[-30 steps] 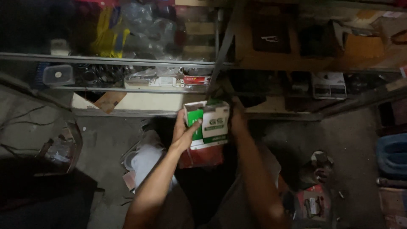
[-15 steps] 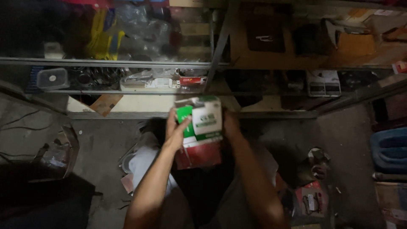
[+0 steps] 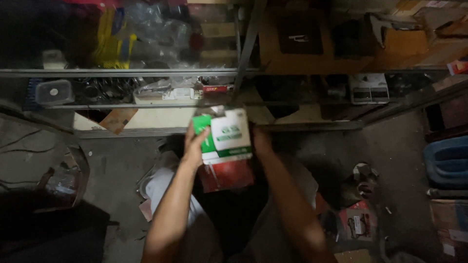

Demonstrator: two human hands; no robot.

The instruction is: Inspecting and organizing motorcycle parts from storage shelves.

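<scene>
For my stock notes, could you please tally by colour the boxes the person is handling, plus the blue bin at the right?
Green and white box, held between left hand and right hand: 1
Red box just below it: 1
Blue bin: 1
Total: 3

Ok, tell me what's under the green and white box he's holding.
Right below the green and white box, held by the left hand and right hand, sits a red box. Its upper edge is covered; beneath it everything is dark.
</scene>
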